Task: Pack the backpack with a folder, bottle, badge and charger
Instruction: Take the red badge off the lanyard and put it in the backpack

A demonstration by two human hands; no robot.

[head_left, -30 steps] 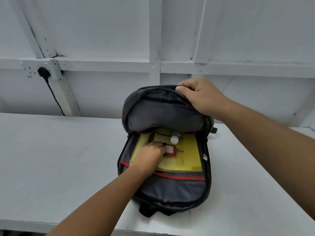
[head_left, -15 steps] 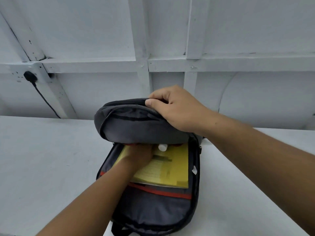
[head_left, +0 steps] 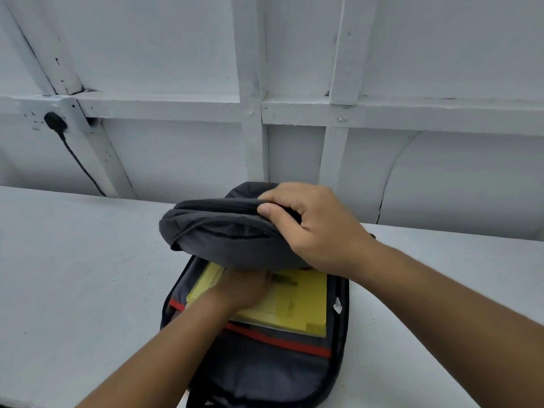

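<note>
A dark grey backpack with red trim lies open on the white table. Its front flap is folded over the top, and my right hand grips the flap's edge. A yellow folder lies inside the main compartment. My left hand reaches in on top of the folder, and its fingers are hidden under the flap. The bottle, badge and charger do not show; the flap covers that part of the bag.
The white table runs along a white panelled wall. A black plug sits in a wall socket at the left, and its cable hangs down behind the table.
My right hand has pulled the flap further down over the opening, so the white bottle cap and red badge are now covered. My left hand has pushed deeper under the flap.
</note>
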